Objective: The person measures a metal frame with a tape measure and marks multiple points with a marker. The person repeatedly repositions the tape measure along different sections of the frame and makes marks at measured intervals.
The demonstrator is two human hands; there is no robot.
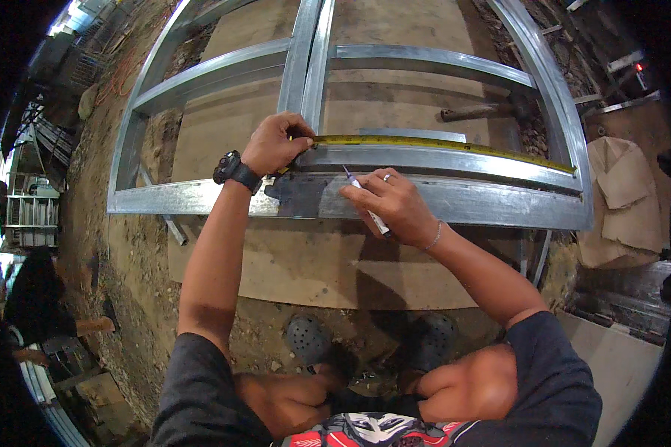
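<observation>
— On the dirt at far left, what is showing?

— Along that edge a rack of grey shelves (31,211) is standing, and an orange cord (115,74) is lying looped on the ground higher up. Just right of them the galvanised steel frame (201,197) is lying flat on wooden boards (306,261), its near rail running across the middle of the view.

— And the left hand?

— The left hand (274,143), with a black watch (231,171) on its wrist, is pressing down where the frame's twin upright studs (309,67) are meeting the cross rail. Its fingers are curled narrowly, pinching the near end of a yellow tape measure (440,144) against the metal. Whether the tape's case is under the palm, I cannot tell.

— Where is the tape running?

— It is stretching rightward along the cross rail, lying flat on it, out to the frame's right side.

— The right hand?

— The right hand (391,203) is resting on the near rail, just right of a dark patch (298,195) on the steel. Its fingers are closed around a white marker (365,197), the tip pointing up toward the tape, close below its edge; a ring and a thin bracelet are showing.

— Anything further right?

— A hammer (477,112) is lying on the boards inside the frame, well apart from both hands, and crumpled brown paper sacks (622,194) are sitting beyond the frame's right side. Below, the person's knees and grey perforated shoes (309,339) are showing.
</observation>
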